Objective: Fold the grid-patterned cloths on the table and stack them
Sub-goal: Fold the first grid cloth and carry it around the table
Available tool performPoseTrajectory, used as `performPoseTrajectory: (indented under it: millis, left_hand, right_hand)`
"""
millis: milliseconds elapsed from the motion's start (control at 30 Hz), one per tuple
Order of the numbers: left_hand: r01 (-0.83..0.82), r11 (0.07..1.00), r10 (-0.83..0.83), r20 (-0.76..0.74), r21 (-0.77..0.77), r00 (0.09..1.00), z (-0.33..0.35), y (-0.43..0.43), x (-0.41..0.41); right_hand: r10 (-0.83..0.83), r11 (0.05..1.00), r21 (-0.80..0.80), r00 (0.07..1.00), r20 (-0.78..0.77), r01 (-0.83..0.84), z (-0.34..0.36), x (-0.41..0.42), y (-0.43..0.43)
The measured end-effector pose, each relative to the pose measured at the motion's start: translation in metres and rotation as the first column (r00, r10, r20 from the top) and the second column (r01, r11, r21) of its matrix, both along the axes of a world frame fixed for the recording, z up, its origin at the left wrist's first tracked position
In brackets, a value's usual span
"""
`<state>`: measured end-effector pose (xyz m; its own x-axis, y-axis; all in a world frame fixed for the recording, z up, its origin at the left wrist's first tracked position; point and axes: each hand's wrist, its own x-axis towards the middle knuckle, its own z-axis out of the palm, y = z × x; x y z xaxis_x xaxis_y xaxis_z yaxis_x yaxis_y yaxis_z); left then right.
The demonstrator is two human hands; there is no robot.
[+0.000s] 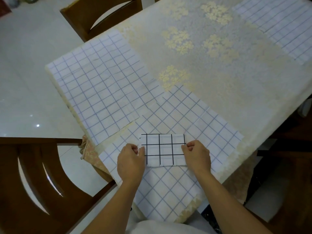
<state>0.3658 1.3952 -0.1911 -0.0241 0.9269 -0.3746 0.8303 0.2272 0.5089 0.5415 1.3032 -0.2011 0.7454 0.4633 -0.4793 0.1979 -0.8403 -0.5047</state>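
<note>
A small folded cloth [163, 149] with a bold black grid lies near the front edge of the counter [228, 85], resting on a larger cloth [177, 132] spread flat beneath it. The left hand [130, 160] pinches its left edge and the right hand [196, 155] its right edge, each grip narrow and closed on the fabric, thumbs on top. Holding both short ends at once probably keeps the layers square while the fold is set or the piece is placed; working on top of the spread cloth keeps it within easy reach. Another open cloth [98, 85] lies to the left, its edge overlapping the one under the hands, and a fourth [278, 29] sits well apart at the far right corner, cut off by the frame. How many layers the folded piece has cannot be told, and the fingertips beneath its edges are hidden. The near corner of the lower cloth hangs over the counter's edge, partly covered by the forearms. Two chairs [42, 183] stand beside the counter.
</note>
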Motion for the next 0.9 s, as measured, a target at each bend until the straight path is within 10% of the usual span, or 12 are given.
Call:
performPoseTrajectory:
  millis: [567, 900]
  left_hand:
    - [0.071, 0.992, -0.056, 0.141, -0.106, 0.988, -0.009, 0.016, 0.004]
    - [0.045, 0.965, 0.126, 0.602, -0.26, 0.789, 0.046, 0.033, 0.001]
  right_hand:
    - [0.0, 0.994, 0.107, 0.993, -0.122, 0.013, -0.003, -0.007, 0.003]
    - [-0.048, 0.865, 0.462, 0.95, -0.31, 0.195, 0.05, 0.002, -0.002]
